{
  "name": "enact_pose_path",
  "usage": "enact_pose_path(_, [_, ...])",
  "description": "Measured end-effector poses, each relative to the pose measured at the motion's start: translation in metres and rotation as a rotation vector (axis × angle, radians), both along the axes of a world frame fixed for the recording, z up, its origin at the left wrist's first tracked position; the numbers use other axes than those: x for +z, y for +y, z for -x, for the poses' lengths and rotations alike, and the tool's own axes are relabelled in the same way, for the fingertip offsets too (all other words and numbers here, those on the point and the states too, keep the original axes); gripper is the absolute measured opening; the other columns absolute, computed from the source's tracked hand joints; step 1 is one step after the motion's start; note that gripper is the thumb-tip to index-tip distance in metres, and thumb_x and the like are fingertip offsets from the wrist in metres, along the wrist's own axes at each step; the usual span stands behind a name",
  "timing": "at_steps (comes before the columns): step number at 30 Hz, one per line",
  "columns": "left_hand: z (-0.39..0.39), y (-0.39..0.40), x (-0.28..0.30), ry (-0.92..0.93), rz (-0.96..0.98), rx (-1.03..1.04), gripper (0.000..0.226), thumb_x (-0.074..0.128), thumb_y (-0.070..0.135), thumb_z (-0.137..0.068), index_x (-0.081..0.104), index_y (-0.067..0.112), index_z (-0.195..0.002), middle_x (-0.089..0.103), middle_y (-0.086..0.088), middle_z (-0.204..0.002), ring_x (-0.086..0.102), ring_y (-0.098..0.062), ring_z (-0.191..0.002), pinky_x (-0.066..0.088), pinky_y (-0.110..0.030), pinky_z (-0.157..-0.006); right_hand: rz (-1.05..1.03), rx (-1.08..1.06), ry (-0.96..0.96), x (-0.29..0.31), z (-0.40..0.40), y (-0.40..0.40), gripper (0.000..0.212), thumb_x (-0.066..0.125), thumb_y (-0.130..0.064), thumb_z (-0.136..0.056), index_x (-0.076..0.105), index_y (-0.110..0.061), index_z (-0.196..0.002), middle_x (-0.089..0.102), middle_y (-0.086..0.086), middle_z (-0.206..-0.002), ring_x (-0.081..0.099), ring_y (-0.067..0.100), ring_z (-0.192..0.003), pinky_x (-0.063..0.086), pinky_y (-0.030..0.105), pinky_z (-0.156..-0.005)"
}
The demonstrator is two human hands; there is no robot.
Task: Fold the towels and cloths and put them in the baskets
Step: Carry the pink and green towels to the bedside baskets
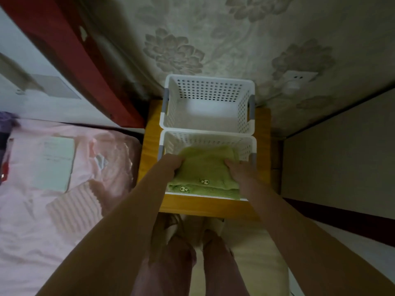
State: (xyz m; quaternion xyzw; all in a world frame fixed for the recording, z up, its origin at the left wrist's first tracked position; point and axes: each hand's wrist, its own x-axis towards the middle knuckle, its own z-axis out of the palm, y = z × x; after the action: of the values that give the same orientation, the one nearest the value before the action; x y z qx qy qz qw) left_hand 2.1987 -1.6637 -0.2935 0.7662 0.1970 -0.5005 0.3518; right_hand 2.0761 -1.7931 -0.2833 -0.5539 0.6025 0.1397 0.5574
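Both hands down in the near basket (248,144), white and perforated, sitting on a small yellow wooden tabletop (149,146). Left hand (174,164) curled round the left edge of a folded green towel (205,165), grip closed on the cloth with fingers tucked under and out of sight. Right hand (237,169) clamped on the right edge the same way, thumb on top, fingers wrapped over the fold. Towel held just above a second folded green towel (192,190) lying in the bottom of that basket, little panda-ish tags showing on both near edges. Can't tell if the two towels are actually touching. Far basket (210,79) right behind, butted up against the near one, nothing but bare floor visible inside. Off to the left, a bed with pink bedding (32,221), a white folded cloth (53,163) and a pink striped cloth (74,206) lying on it.
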Motion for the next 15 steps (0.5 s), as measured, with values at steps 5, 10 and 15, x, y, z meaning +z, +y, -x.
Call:
enact_pose_path(5, [0.002, -0.010, -0.023, -0.074, -0.002, 0.017, 0.039, 0.047, 0.020, -0.100, 0.046, -0.007, -0.128, 0.052, -0.016, -0.107, 0.051, -0.031, -0.099, 0.047, -0.038, -0.090, 0.006, -0.054, -0.032, -0.031, -0.002, -0.001, 0.051, 0.050, -0.025, -0.097, 0.037, -0.007, -0.143, 0.045, 0.015, -0.140, 0.045, 0.033, -0.125, 0.040, 0.038, -0.101])
enact_pose_path(10, [0.011, -0.004, -0.049, -0.147, 0.029, -0.007, 0.035, 0.045, 0.017, -0.099, 0.047, -0.001, -0.128, 0.055, -0.010, -0.097, 0.054, -0.030, -0.100, 0.049, -0.039, -0.084, 0.022, -0.098, -0.116, -0.061, 0.004, 0.009, 0.053, 0.053, -0.017, -0.095, 0.035, -0.026, -0.144, 0.047, 0.007, -0.139, 0.049, 0.029, -0.122, 0.045, 0.050, -0.100])
enact_pose_path(15, [0.017, -0.001, -0.075, -0.246, -0.002, -0.025, 0.035, 0.050, 0.024, -0.097, 0.050, 0.012, -0.129, 0.057, -0.013, -0.117, 0.054, -0.031, -0.108, 0.048, -0.051, -0.095, 0.067, -0.023, -0.107, -0.080, -0.001, 0.012, 0.056, 0.043, -0.016, -0.101, 0.020, -0.022, -0.151, 0.037, 0.009, -0.149, 0.039, 0.029, -0.134, 0.034, 0.041, -0.108])
